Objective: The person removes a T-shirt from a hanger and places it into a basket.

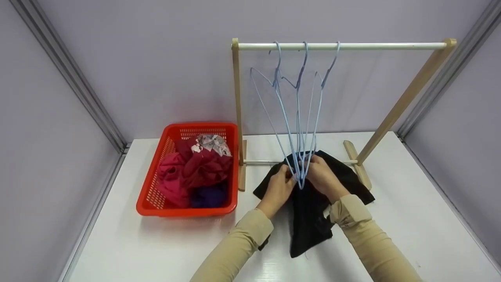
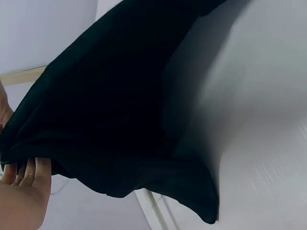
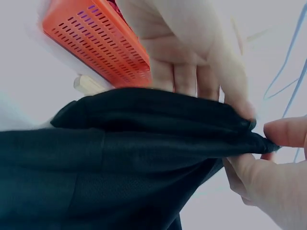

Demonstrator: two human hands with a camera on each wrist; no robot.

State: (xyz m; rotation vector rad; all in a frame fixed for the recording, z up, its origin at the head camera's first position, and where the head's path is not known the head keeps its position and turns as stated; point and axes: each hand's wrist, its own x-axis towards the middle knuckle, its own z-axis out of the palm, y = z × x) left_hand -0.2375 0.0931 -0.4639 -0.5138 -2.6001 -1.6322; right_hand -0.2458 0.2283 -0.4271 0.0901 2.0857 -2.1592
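Observation:
A black garment (image 1: 311,231) hangs bunched from both hands in front of the rack, its lower part draping toward the white table. My left hand (image 1: 278,186) pinches its upper edge, with fingers tucked behind the dark cloth in the left wrist view. On the other side, my right hand (image 1: 323,176) grips the same gathered edge. Seen from the right wrist, the cloth (image 3: 144,148) is folded together between thumbs and fingers. Light blue wire hangers (image 1: 276,78) dangle from the rail, and their lower ends overlap the hands and garment in the head view.
The clothes rack has a white rail (image 1: 383,46) and wooden legs (image 1: 405,100). To the left stands a red plastic basket (image 1: 188,212) holding crumpled red, pink, blue and patterned clothes (image 1: 203,168). Pale walls enclose the white table (image 1: 117,243).

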